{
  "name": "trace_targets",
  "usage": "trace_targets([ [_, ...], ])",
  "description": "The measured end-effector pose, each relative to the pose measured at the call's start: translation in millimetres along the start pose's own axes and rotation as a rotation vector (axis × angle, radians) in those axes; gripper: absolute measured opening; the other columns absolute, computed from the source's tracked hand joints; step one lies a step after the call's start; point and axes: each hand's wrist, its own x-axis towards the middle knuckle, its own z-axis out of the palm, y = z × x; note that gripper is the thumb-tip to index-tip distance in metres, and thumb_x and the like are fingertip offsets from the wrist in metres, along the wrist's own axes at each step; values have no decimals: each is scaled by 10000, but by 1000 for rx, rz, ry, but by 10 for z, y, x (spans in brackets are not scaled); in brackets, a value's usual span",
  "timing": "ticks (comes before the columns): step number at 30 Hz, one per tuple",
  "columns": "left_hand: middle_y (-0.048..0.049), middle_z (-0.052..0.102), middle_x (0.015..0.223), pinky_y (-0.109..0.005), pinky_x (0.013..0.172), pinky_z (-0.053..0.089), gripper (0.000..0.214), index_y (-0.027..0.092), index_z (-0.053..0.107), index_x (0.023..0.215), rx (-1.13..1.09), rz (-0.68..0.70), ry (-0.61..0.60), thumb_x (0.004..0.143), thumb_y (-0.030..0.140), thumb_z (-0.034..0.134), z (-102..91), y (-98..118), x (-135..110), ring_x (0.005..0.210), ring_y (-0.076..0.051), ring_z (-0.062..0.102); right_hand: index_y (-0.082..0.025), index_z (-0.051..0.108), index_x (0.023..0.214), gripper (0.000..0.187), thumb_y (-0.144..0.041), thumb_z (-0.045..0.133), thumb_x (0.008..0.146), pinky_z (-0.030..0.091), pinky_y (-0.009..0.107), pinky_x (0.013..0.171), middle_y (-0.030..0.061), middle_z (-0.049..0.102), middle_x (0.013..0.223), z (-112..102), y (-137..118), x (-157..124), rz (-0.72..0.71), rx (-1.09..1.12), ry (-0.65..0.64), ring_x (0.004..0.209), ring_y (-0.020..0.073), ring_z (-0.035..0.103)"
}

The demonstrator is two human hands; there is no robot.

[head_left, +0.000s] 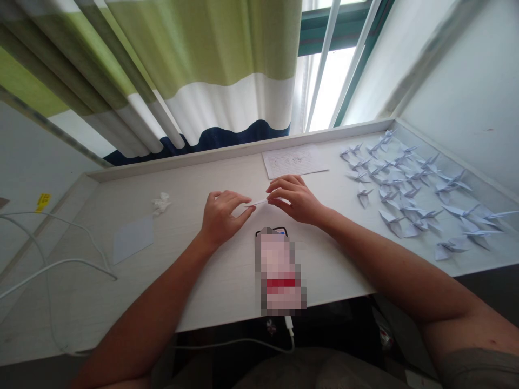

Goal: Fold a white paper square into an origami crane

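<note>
Between my hands, a little above the white desk, is a small folded piece of white paper (pixel 259 202), seen nearly edge-on. My left hand (pixel 225 216) pinches its left end between thumb and fingers. At the other end, my right hand (pixel 295 199) grips it the same way, its fingers partly covering the paper. Just below my hands lies a phone (pixel 279 270), its screen blurred out. Many folded paper cranes (pixel 405 186) stand spread over the right side of the desk.
A printed sheet (pixel 295 161) lies behind my right hand. To the left are a square of white paper (pixel 133 239) and a crumpled tissue (pixel 161 203). White cables (pixel 60 265) loop over the left edge, and a charging cable (pixel 288 327) runs from the phone. A curtain (pixel 227 59) hangs behind the desk.
</note>
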Motion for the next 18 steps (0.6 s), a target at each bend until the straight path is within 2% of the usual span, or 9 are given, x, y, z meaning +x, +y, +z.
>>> trace_targets([
  [4,-46,832,1012,-425,884,430,207,254,799,1110,28,98,-21,1009,412,711,21,22,22,980,-237,734,-257,700,1008,117,-306,620,1078,429,430,993,39,795,1132,25,-18,-4,-36,-2,6,1144,243,668],
  [10,-24,827,922,-405,875,420,155,226,790,966,-27,182,8,1039,294,672,53,55,35,863,-189,724,-270,710,1008,134,-330,613,1078,413,442,1016,36,792,1147,29,-65,1,-12,12,-37,1177,250,657],
  [15,-30,830,940,-416,922,414,169,235,784,954,-23,186,-24,1043,303,658,-5,84,64,889,-201,732,-271,714,1022,135,-336,610,1080,425,437,1000,38,791,1130,7,-102,15,-13,17,-14,1168,248,659],
  [18,-40,839,1002,-432,953,406,171,246,789,1029,-3,164,-78,1052,323,637,-23,100,74,946,-220,739,-284,721,1022,133,-327,609,1078,428,443,1004,32,788,1142,2,-124,22,-14,16,-35,1173,248,654],
])
